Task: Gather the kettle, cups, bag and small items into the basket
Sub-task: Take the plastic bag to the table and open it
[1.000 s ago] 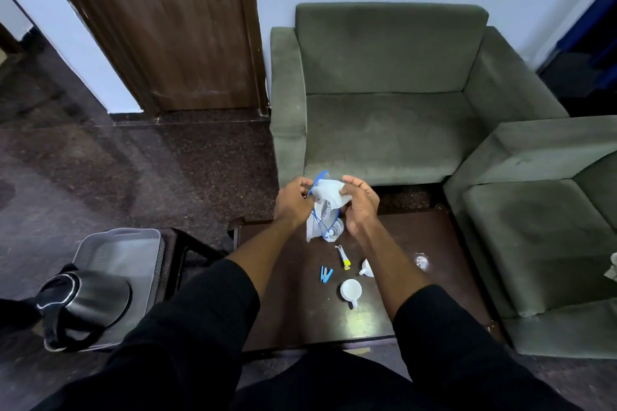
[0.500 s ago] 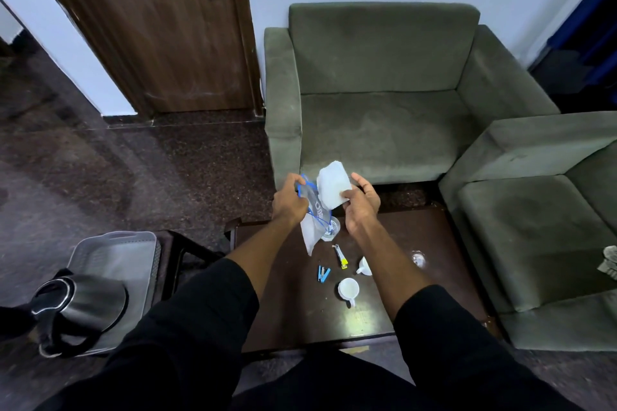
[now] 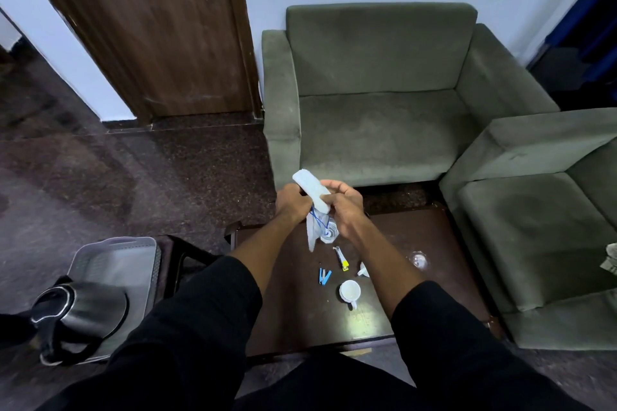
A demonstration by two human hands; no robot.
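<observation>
1. Two hands meet above the far edge of the table [image 3: 300, 317]: the left hand [image 3: 292, 205] is closed on the clear bag [image 3: 314, 227], and the right hand [image 3: 344, 207] grips a white packet [image 3: 312, 190] at the bag's mouth.
2. On the table lie a white cup [image 3: 350, 291], blue clips [image 3: 324, 276] and a yellow-ended nail clipper [image 3: 342, 257].
3. Left of the table, the grey basket [image 3: 113, 260] holds the kettle [image 3: 76, 310] at its near end.
</observation>
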